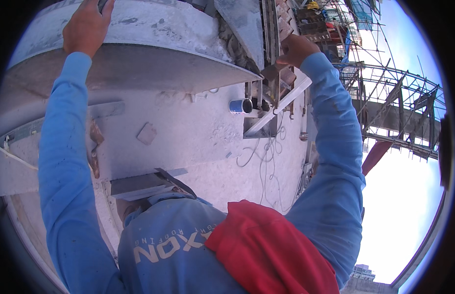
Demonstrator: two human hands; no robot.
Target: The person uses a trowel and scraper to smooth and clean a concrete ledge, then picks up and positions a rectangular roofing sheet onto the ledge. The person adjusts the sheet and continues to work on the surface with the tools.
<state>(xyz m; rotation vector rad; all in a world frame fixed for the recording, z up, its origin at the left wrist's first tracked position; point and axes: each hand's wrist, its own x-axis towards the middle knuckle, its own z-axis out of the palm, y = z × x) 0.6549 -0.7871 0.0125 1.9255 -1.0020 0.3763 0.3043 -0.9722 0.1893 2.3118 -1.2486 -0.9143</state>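
My left hand (87, 27) reaches up to the top left and rests on a curved grey concrete slab (154, 29). Its fingers close around a small dark object (102, 4) that the frame edge cuts off. My right hand (296, 49) is raised at the top centre, its fingers curled against the red bricks (286, 76) and the upright metal frame (270, 34) beside them. Whether it grips anything is hidden. Both arms are in blue sleeves, and a red cloth (271, 250) hangs over my chest.
A blue can (240, 106) lies on the pale concrete floor (198, 132) next to a slanting white bar (284, 104). Loose cables (266, 152) trail below it. A brick fragment (146, 133) and metal sheets (149, 183) lie nearer. Steel scaffolding (399, 98) stands at the right.
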